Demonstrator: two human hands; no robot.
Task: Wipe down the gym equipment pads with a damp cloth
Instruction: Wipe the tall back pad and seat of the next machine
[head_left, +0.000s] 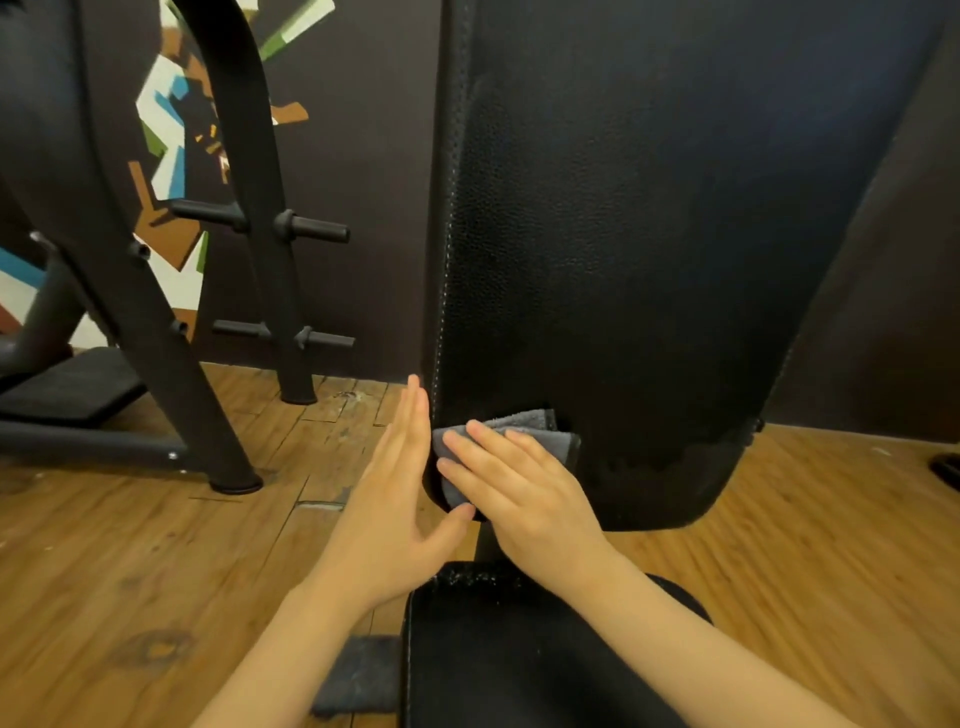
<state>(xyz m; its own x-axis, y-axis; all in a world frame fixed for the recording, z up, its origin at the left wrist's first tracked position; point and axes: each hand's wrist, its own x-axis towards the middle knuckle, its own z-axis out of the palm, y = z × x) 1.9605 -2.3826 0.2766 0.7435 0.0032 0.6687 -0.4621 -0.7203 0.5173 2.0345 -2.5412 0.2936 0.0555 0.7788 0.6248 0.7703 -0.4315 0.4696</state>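
Pressing cloth (524, 434) under right fingers (483, 452), against pad (623, 260)

The back pad (649, 234) at upper right is black grained leatherette with a faint sheen and a pale stitched seam. The cloth (524, 431) at centre is grey, soft, fuzzy terry. The seat pad (519, 660) below looks smoother and glossier. The frame (156, 332) at left is matt black metal. The floor (156, 545) is scuffed, semi-gloss wood planks.

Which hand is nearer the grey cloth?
Right. The right hand presses flat on the grey cloth; the left hand is flat against the back pad edge beside it.
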